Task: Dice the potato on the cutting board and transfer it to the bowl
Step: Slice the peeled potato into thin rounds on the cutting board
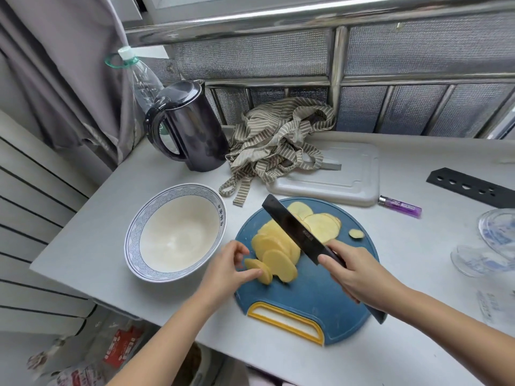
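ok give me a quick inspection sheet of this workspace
surface: pale counter, no spills seen
job's things: blue board holds potato slices, none diced; bowl left of it, empty; knife over the slices
clutter: kettle, bottle, striped cloth partly on a tray, lighter, black sheath, glass dishes
hands: left hand pinches an end slice; right hand grips the knife
cables: nothing seen
surroundings: curtain, metal grille, bags on the floor
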Action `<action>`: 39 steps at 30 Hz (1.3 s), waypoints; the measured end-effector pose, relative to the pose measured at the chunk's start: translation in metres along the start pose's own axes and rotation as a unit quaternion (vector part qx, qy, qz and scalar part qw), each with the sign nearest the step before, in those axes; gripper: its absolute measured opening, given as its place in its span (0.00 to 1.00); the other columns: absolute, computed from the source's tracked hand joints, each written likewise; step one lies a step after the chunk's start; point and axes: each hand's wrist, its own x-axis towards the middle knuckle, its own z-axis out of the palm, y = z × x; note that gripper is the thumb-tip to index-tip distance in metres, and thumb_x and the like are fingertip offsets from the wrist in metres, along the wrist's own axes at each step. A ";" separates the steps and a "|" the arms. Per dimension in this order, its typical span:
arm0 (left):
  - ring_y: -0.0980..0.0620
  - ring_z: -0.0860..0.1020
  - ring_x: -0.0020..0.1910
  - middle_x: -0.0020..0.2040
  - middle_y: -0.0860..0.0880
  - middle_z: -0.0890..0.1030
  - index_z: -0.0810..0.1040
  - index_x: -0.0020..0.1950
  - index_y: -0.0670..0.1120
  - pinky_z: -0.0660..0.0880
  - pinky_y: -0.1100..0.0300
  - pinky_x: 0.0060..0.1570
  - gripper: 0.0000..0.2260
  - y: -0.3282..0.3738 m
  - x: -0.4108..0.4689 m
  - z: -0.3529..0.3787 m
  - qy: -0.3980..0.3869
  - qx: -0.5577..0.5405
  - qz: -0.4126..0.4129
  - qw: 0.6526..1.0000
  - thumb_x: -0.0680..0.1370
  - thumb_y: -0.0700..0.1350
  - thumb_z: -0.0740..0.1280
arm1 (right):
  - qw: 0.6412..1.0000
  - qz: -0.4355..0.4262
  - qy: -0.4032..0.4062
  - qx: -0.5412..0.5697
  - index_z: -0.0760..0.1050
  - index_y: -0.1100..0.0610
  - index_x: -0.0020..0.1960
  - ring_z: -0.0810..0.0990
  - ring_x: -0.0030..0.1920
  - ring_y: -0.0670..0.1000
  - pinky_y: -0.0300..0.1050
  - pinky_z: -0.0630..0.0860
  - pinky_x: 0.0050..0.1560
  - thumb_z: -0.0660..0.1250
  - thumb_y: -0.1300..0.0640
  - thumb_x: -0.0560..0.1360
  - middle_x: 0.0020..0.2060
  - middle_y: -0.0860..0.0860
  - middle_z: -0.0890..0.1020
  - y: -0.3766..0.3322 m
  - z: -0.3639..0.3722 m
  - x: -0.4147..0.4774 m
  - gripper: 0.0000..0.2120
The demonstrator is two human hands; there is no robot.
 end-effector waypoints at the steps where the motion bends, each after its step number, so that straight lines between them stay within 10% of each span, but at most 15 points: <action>1: 0.58 0.73 0.47 0.46 0.57 0.73 0.74 0.52 0.51 0.71 0.66 0.46 0.19 -0.001 0.002 -0.002 0.004 0.063 0.052 0.997 0.67 0.47 0.79 | 1.000 0.005 0.001 0.010 0.71 0.56 0.45 0.70 0.23 0.48 0.43 0.70 0.23 0.60 0.52 0.81 0.29 0.53 0.72 0.000 -0.001 -0.001 0.09; 5: 0.57 0.69 0.59 0.57 0.57 0.72 0.72 0.60 0.52 0.68 0.60 0.60 0.23 0.002 0.007 0.000 -0.062 0.168 0.099 0.979 0.69 0.49 0.77 | 1.000 0.014 0.009 0.013 0.70 0.58 0.46 0.70 0.23 0.50 0.44 0.72 0.22 0.60 0.53 0.80 0.29 0.55 0.72 0.001 -0.003 -0.005 0.10; 13: 0.55 0.71 0.45 0.46 0.53 0.75 0.72 0.47 0.49 0.65 0.68 0.39 0.11 -0.003 -0.003 0.007 -0.064 0.196 0.062 0.976 0.73 0.48 0.72 | 0.998 0.039 0.043 0.028 0.70 0.56 0.43 0.69 0.22 0.51 0.44 0.69 0.22 0.60 0.55 0.80 0.27 0.53 0.72 0.009 -0.005 -0.019 0.09; 17: 0.53 0.72 0.34 0.37 0.49 0.76 0.70 0.43 0.44 0.67 0.63 0.33 0.10 -0.010 -0.016 0.009 -0.026 0.124 -0.024 0.992 0.72 0.45 0.70 | 0.996 0.055 0.060 0.037 0.71 0.58 0.44 0.69 0.21 0.50 0.43 0.69 0.23 0.61 0.55 0.80 0.27 0.53 0.72 0.012 -0.002 -0.026 0.08; 25: 0.43 0.81 0.40 0.42 0.46 0.77 0.63 0.50 0.46 0.79 0.45 0.42 0.12 0.025 -0.023 0.040 0.102 -0.033 -0.130 0.986 0.73 0.44 0.65 | 0.991 0.091 0.090 0.048 0.71 0.57 0.44 0.70 0.22 0.50 0.43 0.70 0.23 0.60 0.55 0.81 0.28 0.54 0.73 0.022 0.007 -0.046 0.09; 30: 0.40 0.77 0.51 0.55 0.41 0.77 0.62 0.60 0.41 0.72 0.53 0.47 0.16 0.054 -0.023 0.069 0.116 -0.048 -0.151 0.981 0.75 0.42 0.62 | 0.987 0.112 0.095 0.059 0.70 0.57 0.43 0.70 0.20 0.49 0.42 0.69 0.23 0.60 0.56 0.81 0.28 0.54 0.73 0.026 0.007 -0.057 0.09; 39: 0.41 0.67 0.70 0.75 0.38 0.60 0.46 0.77 0.40 0.66 0.54 0.66 0.51 0.066 -0.027 0.076 0.072 -0.040 -0.154 0.985 0.69 0.55 0.76 | 0.983 0.133 0.105 0.075 0.70 0.59 0.44 0.71 0.21 0.50 0.43 0.70 0.23 0.60 0.56 0.81 0.28 0.55 0.73 0.036 0.003 -0.067 0.09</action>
